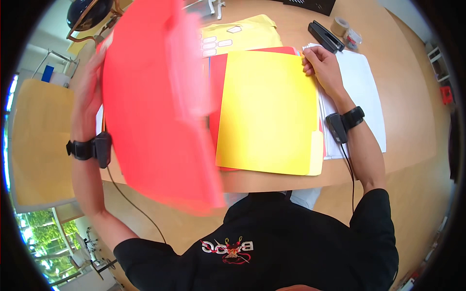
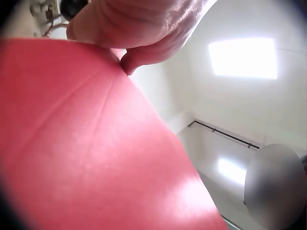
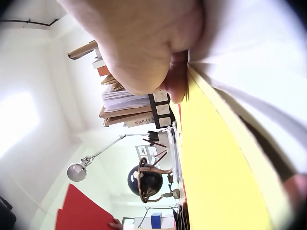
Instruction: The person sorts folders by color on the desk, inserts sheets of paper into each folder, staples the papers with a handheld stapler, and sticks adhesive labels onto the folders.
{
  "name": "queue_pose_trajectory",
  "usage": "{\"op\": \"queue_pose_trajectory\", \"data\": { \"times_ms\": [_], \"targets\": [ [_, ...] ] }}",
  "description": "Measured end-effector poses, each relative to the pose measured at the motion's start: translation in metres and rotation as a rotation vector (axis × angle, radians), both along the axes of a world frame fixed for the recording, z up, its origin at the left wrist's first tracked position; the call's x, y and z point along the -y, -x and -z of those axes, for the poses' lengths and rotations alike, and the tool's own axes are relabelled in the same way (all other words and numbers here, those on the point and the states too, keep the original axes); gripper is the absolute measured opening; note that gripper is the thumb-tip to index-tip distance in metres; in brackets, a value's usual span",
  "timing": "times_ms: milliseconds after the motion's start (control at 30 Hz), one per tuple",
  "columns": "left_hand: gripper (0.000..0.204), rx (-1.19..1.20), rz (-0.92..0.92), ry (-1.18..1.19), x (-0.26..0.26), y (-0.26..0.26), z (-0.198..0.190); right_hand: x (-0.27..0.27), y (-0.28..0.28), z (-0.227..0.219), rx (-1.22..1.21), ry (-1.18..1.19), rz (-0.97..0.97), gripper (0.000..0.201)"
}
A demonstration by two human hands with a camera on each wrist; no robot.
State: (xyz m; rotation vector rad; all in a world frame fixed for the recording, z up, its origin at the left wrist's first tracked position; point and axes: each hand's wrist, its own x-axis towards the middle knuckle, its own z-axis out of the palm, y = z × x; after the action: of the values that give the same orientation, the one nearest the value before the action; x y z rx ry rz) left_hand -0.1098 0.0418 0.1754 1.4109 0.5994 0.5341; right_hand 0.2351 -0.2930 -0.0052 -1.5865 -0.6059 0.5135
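My left hand [image 1: 90, 89] grips a red folder [image 1: 145, 97] by its outer edge and holds it raised, standing up over the left of the desk. The folder is blurred in the head view. Up close in the left wrist view, the thumb and fingers pinch the edge of the red folder [image 2: 96, 134], whose surface shows creases. A yellow folder [image 1: 267, 111] lies flat in front of me on top of other red folders [image 1: 218, 82]. At its upper right corner my right hand [image 1: 323, 68] has curled fingers on the edge; fingertips [image 3: 177, 91] touch the yellow surface.
White papers [image 1: 359, 92] lie right of the yellow folder. Behind are a yellow envelope [image 1: 242, 34] with labels, a black stapler [image 1: 325, 36] and a tape roll [image 1: 339, 26]. A dark globe [image 1: 87, 13] stands at the back left. Cables run from both wrist cameras.
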Motion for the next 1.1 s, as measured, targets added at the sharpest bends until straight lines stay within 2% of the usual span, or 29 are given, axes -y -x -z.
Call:
{"op": "queue_pose_trajectory", "data": {
  "times_ms": [133, 200, 233, 300, 333, 367, 400, 433, 467, 533, 600, 667, 767, 833, 967, 1033, 1067, 1100],
  "targets": [
    [0.043, -0.188, -0.031, 0.062, -0.073, 0.062, 0.051, -0.001, -0.004, 0.006, 0.03, -0.015, -0.025, 0.024],
    [0.042, -0.334, -0.166, -0.12, -0.086, 0.081, 0.076, -0.001, -0.005, 0.006, 0.053, -0.006, -0.039, 0.023],
    [0.042, -0.333, -0.169, -0.12, -0.092, 0.088, 0.088, -0.002, -0.005, 0.006, 0.054, -0.007, -0.042, 0.023],
    [0.048, -0.615, -0.157, -0.349, -0.106, 0.099, 0.118, -0.002, -0.006, 0.007, 0.049, -0.016, -0.049, 0.022],
    [0.055, -0.73, -0.213, -0.559, -0.127, 0.107, 0.143, -0.001, -0.006, 0.009, 0.054, -0.015, -0.048, 0.022],
    [0.058, -0.857, -0.276, -0.899, -0.124, 0.102, 0.147, -0.002, -0.007, 0.011, 0.051, -0.024, -0.053, 0.022],
    [0.06, -0.974, -0.337, -1.243, -0.114, 0.094, 0.152, -0.001, -0.008, 0.012, 0.048, -0.031, -0.058, 0.022],
    [0.057, -1.019, -0.386, -1.499, -0.08, 0.074, 0.136, -0.001, -0.008, 0.01, 0.053, -0.026, -0.057, 0.022],
    [0.057, -1.016, -0.389, -1.491, -0.066, 0.055, 0.13, -0.001, -0.006, 0.009, 0.062, -0.007, -0.05, 0.022],
    [0.05, -0.605, -0.009, -1.058, -0.047, 0.019, 0.122, -0.002, -0.005, 0.006, 0.078, 0.016, -0.052, 0.022],
    [0.045, -0.439, 0.335, -0.686, 0.007, -0.027, 0.107, -0.002, -0.004, 0.005, 0.083, 0.04, -0.033, 0.023],
    [0.052, -0.433, 0.427, -0.518, 0.055, -0.064, 0.1, -0.002, -0.003, 0.004, 0.09, 0.058, -0.033, 0.023],
    [0.055, -0.499, 0.423, -0.446, 0.085, -0.107, 0.113, -0.002, -0.003, 0.005, 0.088, 0.059, -0.031, 0.023],
    [0.06, -0.549, 0.279, -0.288, 0.099, -0.131, 0.112, -0.002, -0.003, 0.004, 0.088, 0.044, -0.032, 0.023],
    [0.058, -0.552, 0.33, -0.324, 0.089, -0.155, 0.135, -0.003, -0.003, 0.006, 0.093, 0.052, -0.041, 0.022],
    [0.06, -0.312, 0.43, -0.144, 0.086, -0.156, 0.145, -0.001, -0.002, 0.003, 0.084, 0.065, -0.042, 0.022],
    [0.06, -0.31, 0.436, -0.146, 0.088, -0.157, 0.149, -0.002, -0.004, 0.004, 0.086, 0.065, -0.036, 0.022],
    [0.054, -0.231, 0.371, -0.064, 0.091, -0.156, 0.154, -0.002, -0.006, 0.007, 0.198, 0.031, 0.092, 0.022]
  ]
}}
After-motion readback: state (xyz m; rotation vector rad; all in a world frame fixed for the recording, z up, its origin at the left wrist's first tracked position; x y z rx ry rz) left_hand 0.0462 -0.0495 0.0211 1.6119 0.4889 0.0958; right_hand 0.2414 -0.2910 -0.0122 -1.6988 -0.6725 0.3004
